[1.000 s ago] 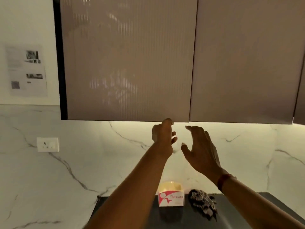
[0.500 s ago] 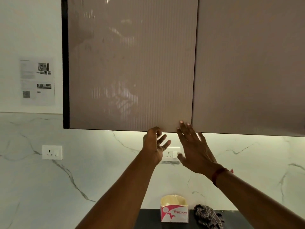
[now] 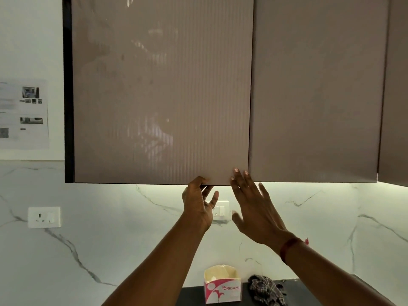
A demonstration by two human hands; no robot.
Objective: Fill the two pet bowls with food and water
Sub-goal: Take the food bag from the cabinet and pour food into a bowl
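Note:
A ribbed mauve wall cabinet door [image 3: 163,91] hangs in front of me, flush with the smooth door [image 3: 315,91] to its right. My left hand [image 3: 198,203] reaches up and its fingertips hook under the bottom edge of the ribbed door near its right corner. My right hand [image 3: 254,208] is spread flat, fingertips touching that same corner from the front. No pet bowls, food or water are in view.
Below on the dark counter [image 3: 192,297] stand a pink and white tissue box [image 3: 221,283] and a crumpled checked cloth [image 3: 267,289]. White marble backsplash carries two sockets [image 3: 44,217] [image 3: 219,209]. A printed sheet [image 3: 23,113] hangs on the left wall.
The view has tilted upward. My right hand rose from below the cabinet to the ribbed door's lower right corner, and my left hand stayed at the bottom edge.

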